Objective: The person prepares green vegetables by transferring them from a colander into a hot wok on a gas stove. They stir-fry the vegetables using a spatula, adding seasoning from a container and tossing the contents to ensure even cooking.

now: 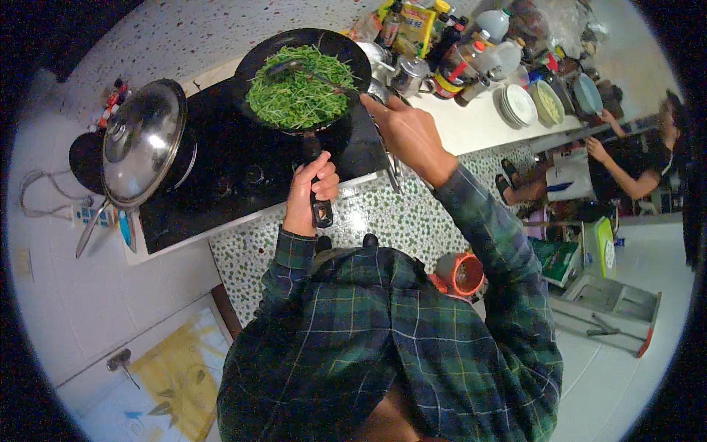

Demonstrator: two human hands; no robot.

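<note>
A dark wok [362,55] on the black cooktop [221,143] holds a heap of thin-stemmed green leafy shoots [301,99]. My left hand [315,188] is closed around the wok's black handle [321,212]. At the wok's right rim is my right hand [409,127], its fingers curled on the handle of a ladle [287,67], whose head lies on the greens. Part of that handle is hidden by the fingers. Other metal utensils [393,174] stick out beneath the right hand at the counter's edge.
Left on the cooktop stands a pan with a domed metal lid [144,143]. Bottles [453,69], a lidded metal pot [410,74], stacked white plates [518,106] and bowls [547,103] line the right counter. Another person [629,166] stands at the far right. An orange-rimmed bucket [467,274] is on the floor.
</note>
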